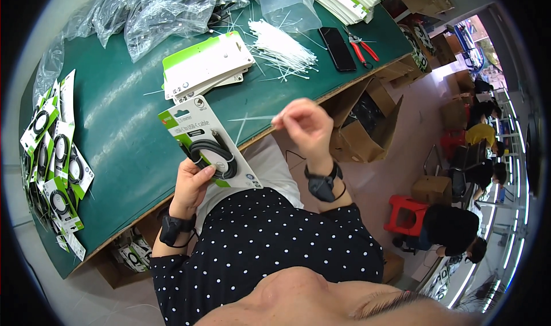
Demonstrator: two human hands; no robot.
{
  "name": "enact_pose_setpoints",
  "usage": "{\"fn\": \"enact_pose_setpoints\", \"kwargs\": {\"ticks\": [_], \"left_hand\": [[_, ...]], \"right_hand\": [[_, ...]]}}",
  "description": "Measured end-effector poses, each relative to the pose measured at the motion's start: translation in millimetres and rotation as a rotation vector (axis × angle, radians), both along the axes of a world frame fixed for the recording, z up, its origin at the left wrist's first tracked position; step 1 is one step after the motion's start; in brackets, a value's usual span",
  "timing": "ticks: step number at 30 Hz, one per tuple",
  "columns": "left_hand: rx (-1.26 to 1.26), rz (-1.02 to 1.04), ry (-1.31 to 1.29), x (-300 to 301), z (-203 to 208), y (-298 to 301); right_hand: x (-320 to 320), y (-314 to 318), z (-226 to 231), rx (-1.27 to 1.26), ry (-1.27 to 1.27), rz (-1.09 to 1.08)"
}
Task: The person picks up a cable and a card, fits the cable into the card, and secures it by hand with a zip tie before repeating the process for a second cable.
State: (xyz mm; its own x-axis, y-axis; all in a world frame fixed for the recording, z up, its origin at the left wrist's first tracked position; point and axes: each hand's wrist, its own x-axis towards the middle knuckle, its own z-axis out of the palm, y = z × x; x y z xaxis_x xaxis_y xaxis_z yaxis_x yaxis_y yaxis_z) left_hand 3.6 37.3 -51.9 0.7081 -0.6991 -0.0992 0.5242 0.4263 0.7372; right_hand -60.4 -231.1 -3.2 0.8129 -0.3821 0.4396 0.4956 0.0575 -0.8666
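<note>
Green-topped table (pixel 126 148): bears crumpled clear plastic bags (pixel 172 22), dark contents unclear. Open brown cardboard box (pixel 356 142): black, indistinct contents. White-and-green flat card (pixel 189 118): left hand (pixel 194 182) pinches it beside the table edge. Coiled black cable (pixel 201 144): on card; best thumbed flat. Thin white plastic tie (pixel 255 118): right hand (pixel 310 128) pinches it; steady grip advisable.

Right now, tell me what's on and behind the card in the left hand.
On the card are a coiled black cable and the thumb of the left hand. Behind it, the fingertips and anything else are covered, so cannot be seen.
</note>
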Motion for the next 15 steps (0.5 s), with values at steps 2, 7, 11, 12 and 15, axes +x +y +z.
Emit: {"fn": "enact_pose_setpoints", "kwargs": {"ticks": [2,7,11,12,15], "left_hand": [[-0.009,-0.066,0.039,-2.4,17.3,-17.5],[0.018,-0.036,0.083,5.8,9.7,-17.2],[0.151,0.025,-0.029,11.9,-1.1,1.3],[0.175,0.011,-0.067,8.3,7.1,-0.9],[0.251,-0.086,-0.202,-2.6,18.4,-19.0]], "right_hand": [[-17.5,14.8,-5.1,0.04,0.018,0.068],[-37.3,30.2,-22.4,-0.019,0.084,0.335],[-37.5,39.9,-46.2,0.018,0.187,0.498],[-35.9,42.9,-52.6,0.004,0.177,0.452],[-32.7,39.4,-56.8,0.161,0.417,0.559]]}}
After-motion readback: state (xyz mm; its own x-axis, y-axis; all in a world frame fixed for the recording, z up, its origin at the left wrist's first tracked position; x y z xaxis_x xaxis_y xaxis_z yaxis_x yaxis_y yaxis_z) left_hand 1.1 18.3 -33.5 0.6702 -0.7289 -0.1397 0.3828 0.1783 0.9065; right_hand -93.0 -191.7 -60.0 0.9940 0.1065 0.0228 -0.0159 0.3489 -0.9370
